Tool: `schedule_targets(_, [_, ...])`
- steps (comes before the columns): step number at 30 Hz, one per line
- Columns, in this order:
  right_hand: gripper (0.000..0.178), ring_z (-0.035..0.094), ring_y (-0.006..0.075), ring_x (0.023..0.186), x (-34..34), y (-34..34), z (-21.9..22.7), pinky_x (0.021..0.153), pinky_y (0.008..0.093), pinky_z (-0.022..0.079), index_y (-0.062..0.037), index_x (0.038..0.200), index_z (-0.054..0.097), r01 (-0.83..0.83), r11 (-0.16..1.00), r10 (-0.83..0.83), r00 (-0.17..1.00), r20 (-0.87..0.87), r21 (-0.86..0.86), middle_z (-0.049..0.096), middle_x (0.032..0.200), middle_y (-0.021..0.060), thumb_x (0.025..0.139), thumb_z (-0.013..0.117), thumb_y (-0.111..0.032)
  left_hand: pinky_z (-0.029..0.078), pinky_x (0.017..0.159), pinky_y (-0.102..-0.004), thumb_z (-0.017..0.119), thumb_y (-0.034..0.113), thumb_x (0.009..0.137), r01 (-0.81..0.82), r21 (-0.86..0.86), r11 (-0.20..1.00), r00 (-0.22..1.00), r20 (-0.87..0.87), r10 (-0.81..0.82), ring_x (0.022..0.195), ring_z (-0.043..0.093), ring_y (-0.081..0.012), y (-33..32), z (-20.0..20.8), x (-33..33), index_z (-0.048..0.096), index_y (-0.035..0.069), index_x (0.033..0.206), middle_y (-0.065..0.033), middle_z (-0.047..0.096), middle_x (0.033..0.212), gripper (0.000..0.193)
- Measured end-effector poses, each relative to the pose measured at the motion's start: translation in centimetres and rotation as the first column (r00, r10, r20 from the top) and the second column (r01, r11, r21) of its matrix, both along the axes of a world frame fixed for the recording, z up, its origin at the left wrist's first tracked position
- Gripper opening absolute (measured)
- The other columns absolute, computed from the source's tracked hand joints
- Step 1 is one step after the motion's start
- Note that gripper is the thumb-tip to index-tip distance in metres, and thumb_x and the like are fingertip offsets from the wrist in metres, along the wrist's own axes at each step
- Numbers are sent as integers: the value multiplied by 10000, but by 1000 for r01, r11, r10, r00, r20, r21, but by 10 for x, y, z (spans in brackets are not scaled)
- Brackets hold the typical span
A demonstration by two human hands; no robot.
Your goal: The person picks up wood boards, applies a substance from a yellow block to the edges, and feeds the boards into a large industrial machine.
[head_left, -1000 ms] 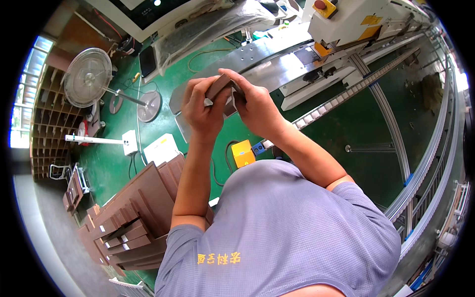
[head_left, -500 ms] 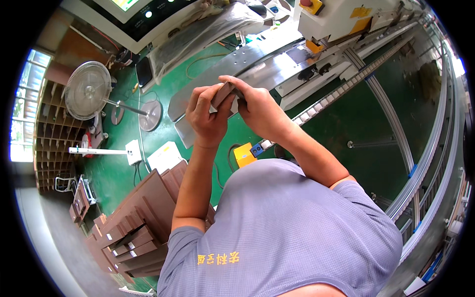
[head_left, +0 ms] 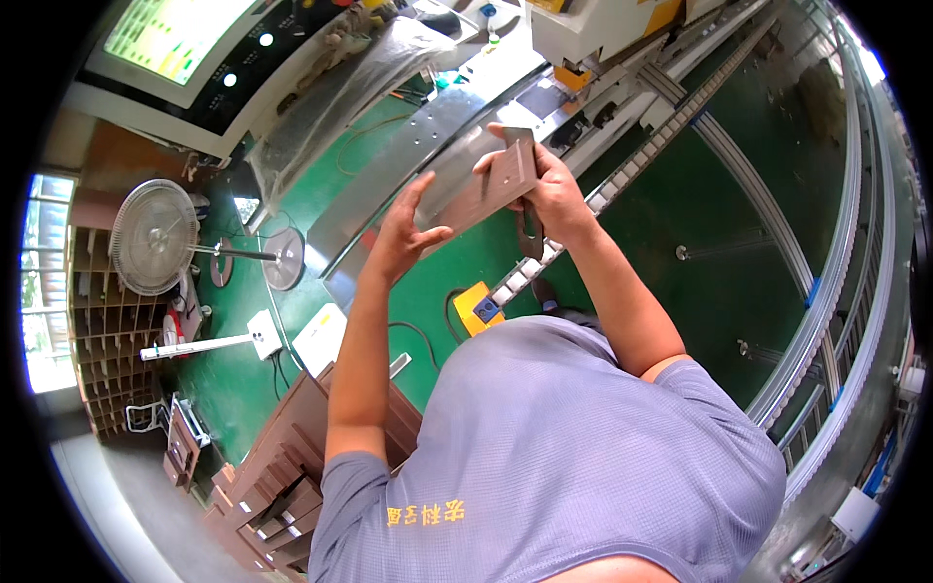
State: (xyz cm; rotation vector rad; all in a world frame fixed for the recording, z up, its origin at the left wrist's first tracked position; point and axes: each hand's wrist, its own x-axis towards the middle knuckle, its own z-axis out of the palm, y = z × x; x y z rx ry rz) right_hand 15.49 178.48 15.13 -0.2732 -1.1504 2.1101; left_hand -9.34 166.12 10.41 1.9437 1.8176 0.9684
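In front of me, a long brown board (head_left: 476, 197) is tilted, with small holes in its near end. My right hand (head_left: 562, 199) closes round that end, fingers wrapped over it. A dark flat strip (head_left: 530, 233) with a slot-like opening sticks out below the same hand; whether it is a separate tool I cannot tell. To the left of the board is my left hand (head_left: 400, 233), its fingers apart and holding nothing. Beneath both hands runs a shiny metal machine table (head_left: 389, 180).
A control panel with a lit screen (head_left: 170, 39) stands at the far left, near plastic sheeting (head_left: 330, 107). A round fan (head_left: 155, 238) is on the left. Stacked brown boards (head_left: 292, 437) lie at lower left. A cable chain (head_left: 632, 165) and curved metal rails (head_left: 826, 321) run along the right.
My left hand has come off the brown piece and opened. My right hand has moved right with the board, which has turned so its length shows. The whole view has shifted.
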Motion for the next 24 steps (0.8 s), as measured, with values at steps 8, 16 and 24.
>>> schedule_targets(8, [544,664,139,1040,46,57,-56,856,251,567,-89,1506,480,132,957,-176,972,-155,-258,676,1286,135,971,544,-18,543,940,-429,879,167,769,72,-174,982,982,183,-40,1134,662,-344,38,-74,1,606,76,1357,-157,673,1241,654])
schedule_targets(16, [565,428,140,703,130,124,-77,627,290,401,3,1394,541,369,820,-448,889,-90,-438,510,847,39,834,476,43,541,939,-442,880,249,755,-367,-214,905,930,-63,362,1110,661,-375,55,-79,-15,632,72,1314,-174,704,1171,636])
schedule_targets(24, [287,652,304,927,104,73,-131,812,413,582,19,1074,570,355,487,-265,931,252,-798,648,1029,185,807,477,69,439,1081,-497,810,306,839,-161,-258,953,952,-296,81,1249,572,-370,107,-75,-58,646,126,1368,-141,590,1423,582])
